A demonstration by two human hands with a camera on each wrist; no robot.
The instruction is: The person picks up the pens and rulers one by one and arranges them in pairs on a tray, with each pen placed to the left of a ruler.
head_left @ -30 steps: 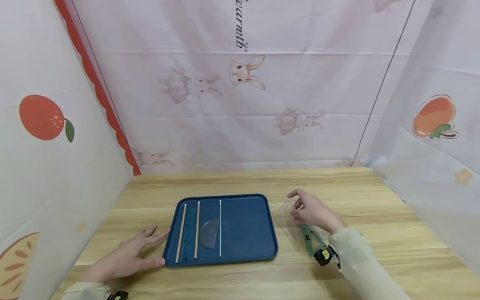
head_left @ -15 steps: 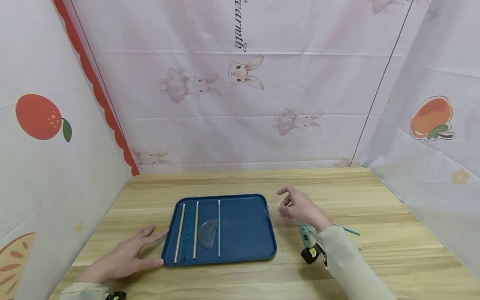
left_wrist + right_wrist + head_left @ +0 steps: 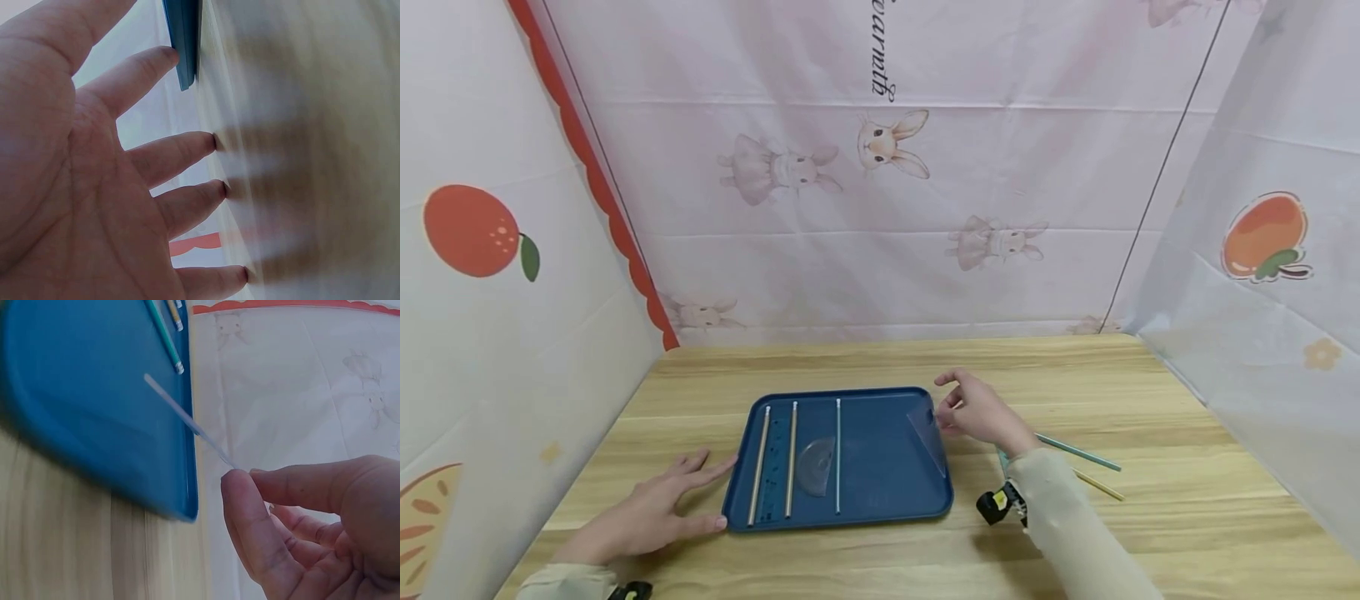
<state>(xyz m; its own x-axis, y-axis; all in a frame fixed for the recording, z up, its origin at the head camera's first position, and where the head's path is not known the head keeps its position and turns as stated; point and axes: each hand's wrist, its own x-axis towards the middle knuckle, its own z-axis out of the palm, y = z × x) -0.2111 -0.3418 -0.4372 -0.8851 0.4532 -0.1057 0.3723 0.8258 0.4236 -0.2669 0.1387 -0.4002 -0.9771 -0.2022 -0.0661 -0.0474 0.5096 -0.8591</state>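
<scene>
My right hand (image 3: 981, 414) pinches a clear plastic set square (image 3: 928, 440) between thumb and fingertips, over the right side of a blue tray (image 3: 891, 508). Seen edge-on in the right wrist view, the set square (image 3: 181, 414) is a thin tilted strip. My left hand (image 3: 651, 508) is spread at the tray's left edge, index finger and thumb touching the rim. In the left wrist view, its other fingertips rest on the table. Lying lengthwise in the tray are a gold pencil (image 3: 760, 467), a green ruler (image 3: 772, 477), another gold pencil (image 3: 792, 460), a clear protractor (image 3: 815, 468) and a teal pencil (image 3: 838, 457).
Right of the tray, on the wooden table (image 3: 850, 567), lie a teal pencil (image 3: 1078, 452) and a yellow pencil (image 3: 1099, 484), partly behind my right forearm. A green piece (image 3: 1002, 458) there is mostly hidden. Printed cloth walls surround the table's back and sides.
My right hand has moved left with the clear set square, from the table to over the tray's right side. The two pencils at right have come into view. My left hand stays put.
</scene>
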